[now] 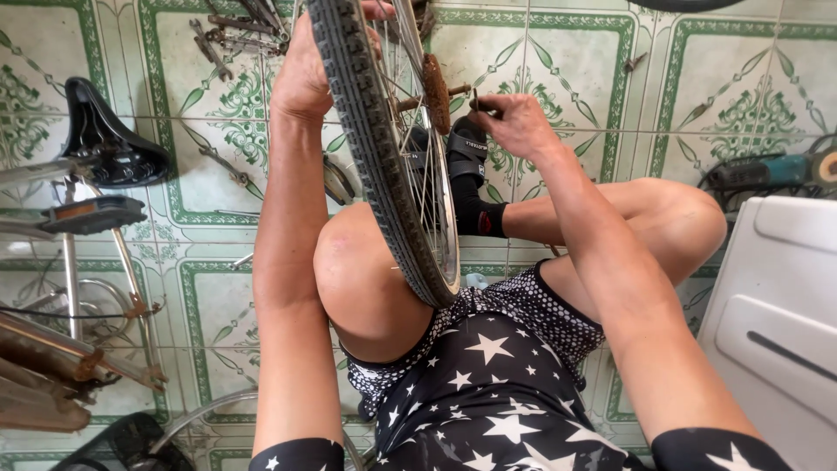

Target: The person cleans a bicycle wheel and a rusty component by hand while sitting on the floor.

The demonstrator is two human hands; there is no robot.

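Nearest the camera, star-printed shorts (471,392) covered the person's lap, and both bare forearms ran up from the bottom edge. The left knee (362,279) pressed against the lower curve of a bicycle wheel (384,166), which stood on edge between the legs. Its plane ran from the lap away toward the top of the view, leaning slightly, with the knobby tyre tread facing left and the spokes and rim facing right. The rusty hub and axle (436,92) pointed crosswise toward the right.

The left hand (305,70) was wrapped over the tyre near the top of the view, gripping it, with a fingertip showing on the far side. The right hand (514,122) was pinched shut on a small dark tool (476,103) held at the axle end; the tool's shape was too small to tell.

Beyond the wheel, a foot in a dark sandal (466,148) rested on the green patterned floor tiles (610,70). Farther left lay a black bicycle saddle (109,139), a pedal (87,214) and frame tubes. Wrenches (231,35) lay scattered at the top, and an angle grinder (767,170) sat at the right, beside a white plastic object (776,314).
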